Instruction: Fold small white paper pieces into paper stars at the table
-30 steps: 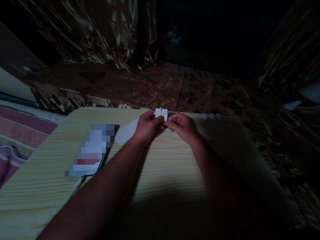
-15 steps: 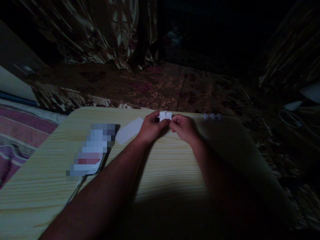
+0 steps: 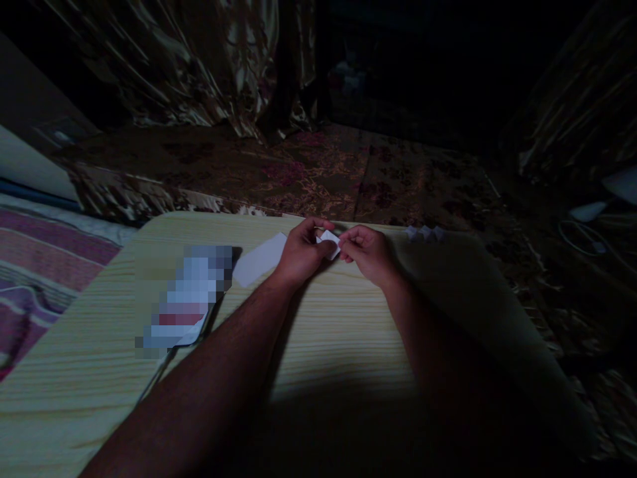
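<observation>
A small folded white paper point(image 3: 330, 237) is held up between both hands near the far edge of the wooden table point(image 3: 343, 332). My left hand point(image 3: 304, 249) is closed on its left part, the thumb lying across the front. Fingertips of my right hand point(image 3: 365, 251) pinch its right corner. Part of the paper is hidden behind the left thumb and fingers. Left of the left hand lies a flat white sheet of paper point(image 3: 259, 259), its right end close to that wrist. To the right stand several small folded paper pieces point(image 3: 425, 233) in a row, in shadow.
A device with a blurred-out screen point(image 3: 192, 292) lies on the left of the table, a cable point(image 3: 152, 382) running from its near end. Beyond the table are a patterned cloth point(image 3: 318, 169) and curtains point(image 3: 209, 66). Striped bedding point(image 3: 44, 259) is at far left.
The folded paper has turned from lying square to standing cornerwise, and less of it shows. The left index finger has lifted over it. Both hands stay nearly in place.
</observation>
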Action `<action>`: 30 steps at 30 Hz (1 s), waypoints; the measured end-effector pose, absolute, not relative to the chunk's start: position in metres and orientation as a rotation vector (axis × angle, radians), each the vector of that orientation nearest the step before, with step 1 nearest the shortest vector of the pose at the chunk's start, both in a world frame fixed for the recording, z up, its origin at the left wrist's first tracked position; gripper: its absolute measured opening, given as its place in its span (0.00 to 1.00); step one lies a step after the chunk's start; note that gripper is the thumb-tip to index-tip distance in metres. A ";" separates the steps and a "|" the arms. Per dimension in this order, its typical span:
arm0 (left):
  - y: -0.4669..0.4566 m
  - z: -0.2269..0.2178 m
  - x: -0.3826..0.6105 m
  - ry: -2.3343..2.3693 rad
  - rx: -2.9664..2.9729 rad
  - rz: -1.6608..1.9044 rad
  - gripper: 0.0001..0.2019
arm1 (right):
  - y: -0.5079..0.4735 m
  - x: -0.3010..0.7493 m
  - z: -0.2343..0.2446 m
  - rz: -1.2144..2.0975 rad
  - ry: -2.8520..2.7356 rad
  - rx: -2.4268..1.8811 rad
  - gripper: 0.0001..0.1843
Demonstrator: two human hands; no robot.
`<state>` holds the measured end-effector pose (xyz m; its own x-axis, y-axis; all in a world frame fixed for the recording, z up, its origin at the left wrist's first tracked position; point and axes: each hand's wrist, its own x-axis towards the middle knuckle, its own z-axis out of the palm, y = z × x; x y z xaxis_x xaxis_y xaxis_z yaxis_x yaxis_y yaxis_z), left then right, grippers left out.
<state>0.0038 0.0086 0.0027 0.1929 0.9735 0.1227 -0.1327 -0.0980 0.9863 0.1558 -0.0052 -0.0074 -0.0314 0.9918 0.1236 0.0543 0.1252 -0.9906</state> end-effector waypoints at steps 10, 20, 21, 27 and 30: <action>0.014 -0.002 0.000 0.939 1.232 1.134 0.08 | -0.005 0.159 -0.005 1.160 -1.299 -1.055 0.11; 0.015 0.004 -0.003 0.848 1.127 1.105 0.08 | -0.005 0.162 -0.005 1.214 -1.336 -0.961 0.10; 0.015 0.004 -0.003 0.839 1.128 1.091 0.09 | -0.005 0.163 -0.006 1.225 -1.341 -0.956 0.10; 0.013 0.006 -0.006 0.770 1.120 1.032 0.08 | -0.007 0.167 -0.006 1.308 -1.377 -0.913 0.12; 0.013 0.006 -0.007 0.774 1.125 1.019 0.08 | -0.008 0.168 -0.006 1.350 -1.395 -0.910 0.15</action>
<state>-0.0072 0.0134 0.0062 0.3613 0.9324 -0.0029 -0.2531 0.1010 0.9622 0.1683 -0.0079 -0.0056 -0.2643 0.9550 0.1347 -0.1037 0.1107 -0.9884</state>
